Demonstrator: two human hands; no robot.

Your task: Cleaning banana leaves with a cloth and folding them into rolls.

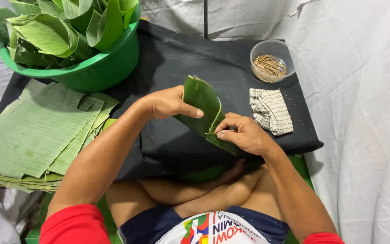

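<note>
Over the black cloth (177,63), right in front of the seated person, a folded banana leaf (202,110) is held up in the air between both hands. My read is it's super light and floppy-but-springy, the kind of thing that wants to unfold the second you let go, and it'll split along the ribs if you crease it too hard. Best place to grip looks like the overlap where the fold meets, pinching both layers together.

Looks-wise: deep glossy green, folded into a sort of cone or pocket, paler edge showing along the seam.

The left hand (168,103) is closed around the upper part, thumb pressed flat on the face of the leaf. The right hand (244,134) is pinched on the lower edge, fingertips tight together; maybe a small stick in there, can't tell for sure.

Further out: a checked cloth (271,110) and a clear bowl of thin sticks (271,63) to the right, a stack of flat leaf sheets (32,131) to the left, and a green basin (100,68) stuffed with folded leaves.
</note>
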